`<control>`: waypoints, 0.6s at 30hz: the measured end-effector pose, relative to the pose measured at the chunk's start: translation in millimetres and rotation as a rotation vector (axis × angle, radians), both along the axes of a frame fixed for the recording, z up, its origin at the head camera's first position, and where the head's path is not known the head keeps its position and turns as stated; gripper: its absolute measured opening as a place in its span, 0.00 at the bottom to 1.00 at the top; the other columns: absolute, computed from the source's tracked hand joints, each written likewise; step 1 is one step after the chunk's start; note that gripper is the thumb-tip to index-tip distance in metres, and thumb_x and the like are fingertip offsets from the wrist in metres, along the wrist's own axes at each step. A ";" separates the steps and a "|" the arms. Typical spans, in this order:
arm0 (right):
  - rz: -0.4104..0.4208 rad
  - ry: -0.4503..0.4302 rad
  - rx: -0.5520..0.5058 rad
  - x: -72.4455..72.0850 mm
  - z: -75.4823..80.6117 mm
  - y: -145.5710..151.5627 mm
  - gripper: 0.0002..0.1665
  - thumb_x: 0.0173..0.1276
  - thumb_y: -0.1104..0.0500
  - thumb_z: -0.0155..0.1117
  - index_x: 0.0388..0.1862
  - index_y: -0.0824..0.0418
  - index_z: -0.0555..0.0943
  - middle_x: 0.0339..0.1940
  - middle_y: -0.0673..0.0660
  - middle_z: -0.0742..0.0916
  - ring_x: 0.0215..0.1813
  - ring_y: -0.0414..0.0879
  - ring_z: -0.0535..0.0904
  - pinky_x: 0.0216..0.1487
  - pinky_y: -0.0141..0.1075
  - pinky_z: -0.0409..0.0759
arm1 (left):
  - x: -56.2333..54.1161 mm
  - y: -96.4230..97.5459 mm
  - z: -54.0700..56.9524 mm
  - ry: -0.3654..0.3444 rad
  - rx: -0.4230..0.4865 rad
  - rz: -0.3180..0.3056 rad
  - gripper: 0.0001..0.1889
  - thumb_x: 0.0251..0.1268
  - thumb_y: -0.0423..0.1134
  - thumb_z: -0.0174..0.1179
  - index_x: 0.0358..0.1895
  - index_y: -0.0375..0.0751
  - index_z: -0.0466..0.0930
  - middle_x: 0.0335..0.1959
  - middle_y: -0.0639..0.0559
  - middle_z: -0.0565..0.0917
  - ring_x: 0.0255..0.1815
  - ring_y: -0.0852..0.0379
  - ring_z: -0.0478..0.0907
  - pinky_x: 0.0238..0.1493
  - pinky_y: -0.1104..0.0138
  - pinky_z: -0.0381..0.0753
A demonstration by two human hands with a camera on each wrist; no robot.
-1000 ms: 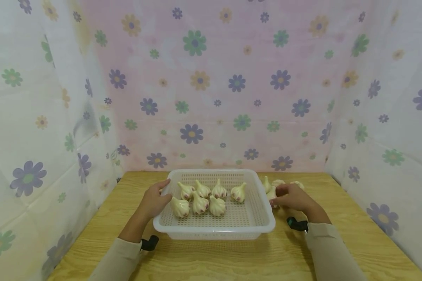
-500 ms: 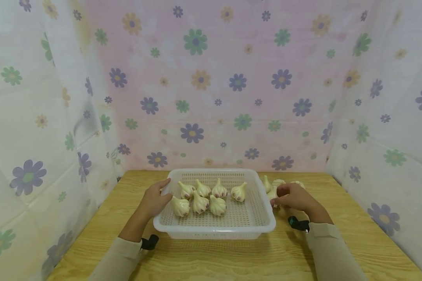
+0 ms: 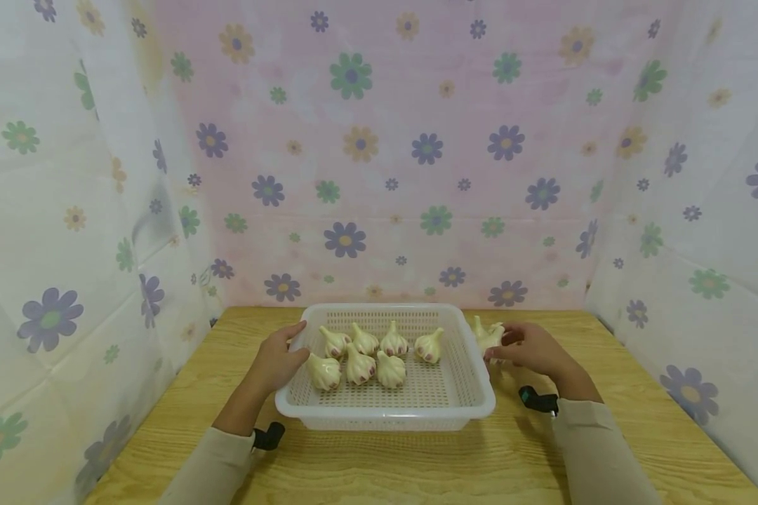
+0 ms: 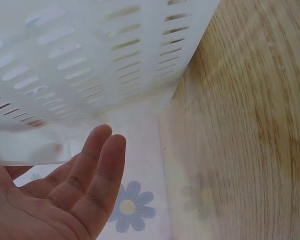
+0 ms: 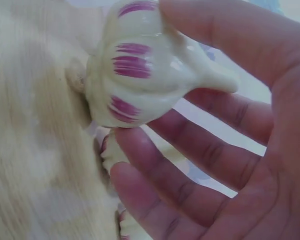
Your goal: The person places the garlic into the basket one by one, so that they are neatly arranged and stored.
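Observation:
A white plastic basket [image 3: 385,414] with slotted walls stands mid-table, holding several garlic bulbs [image 3: 360,366] toward its left and back. At its left rim, my left hand [image 3: 279,359] grips with thumb and index finger over the edge. In the left wrist view, other fingers [image 4: 104,170] of that hand extend loosely outside the basket wall. Beyond the right rim, my right hand [image 3: 533,352] holds another garlic bulb [image 5: 140,65], cream with purple streaks. The thumb lies on one side of it and fingertips on the other, its stem pointing toward the palm.
More garlic bulbs [image 5: 112,155] lie on the wooden table [image 3: 379,466] by the right hand, partly hidden by it. A flower-printed curtain [image 3: 391,175] encloses the back and both sides. Small black camera mounts [image 3: 269,436] sit at both wrists.
My right hand has risen slightly, and the bulb at its fingers has tilted, its stem now toward the hand. A bulb behind that hand has become hidden. The left hand and basket stay put.

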State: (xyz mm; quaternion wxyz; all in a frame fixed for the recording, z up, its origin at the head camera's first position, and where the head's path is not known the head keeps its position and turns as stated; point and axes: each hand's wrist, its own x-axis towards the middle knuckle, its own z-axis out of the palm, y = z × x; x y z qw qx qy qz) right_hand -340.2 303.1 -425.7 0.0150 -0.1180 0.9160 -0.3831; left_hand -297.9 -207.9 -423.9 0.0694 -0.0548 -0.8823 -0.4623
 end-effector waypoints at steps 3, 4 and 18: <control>-0.017 0.013 -0.002 1.1 2.7 0.2 0.51 0.65 0.38 0.73 0.76 0.66 0.69 0.65 0.71 0.80 0.59 0.61 0.82 0.48 0.48 0.89 | -0.3 -0.4 -1.2 0.003 -0.004 -0.002 0.34 0.70 0.37 0.57 0.79 0.40 0.64 0.75 0.30 0.69 0.50 0.40 0.86 0.34 0.59 0.90; -0.019 0.017 -0.004 1.4 3.7 0.4 0.51 0.65 0.37 0.73 0.76 0.66 0.69 0.66 0.71 0.80 0.59 0.61 0.82 0.49 0.50 0.88 | -0.6 -0.4 -1.5 0.005 -0.006 -0.002 0.34 0.70 0.38 0.57 0.79 0.40 0.64 0.75 0.30 0.69 0.50 0.40 0.86 0.34 0.59 0.90; -0.053 0.146 -0.026 7.5 20.5 -1.3 0.54 0.66 0.33 0.69 0.80 0.63 0.66 0.70 0.69 0.77 0.61 0.66 0.82 0.51 0.53 0.88 | -0.4 -0.1 -0.8 0.000 -0.007 -0.002 0.34 0.70 0.37 0.57 0.79 0.40 0.64 0.74 0.29 0.69 0.48 0.41 0.87 0.33 0.58 0.90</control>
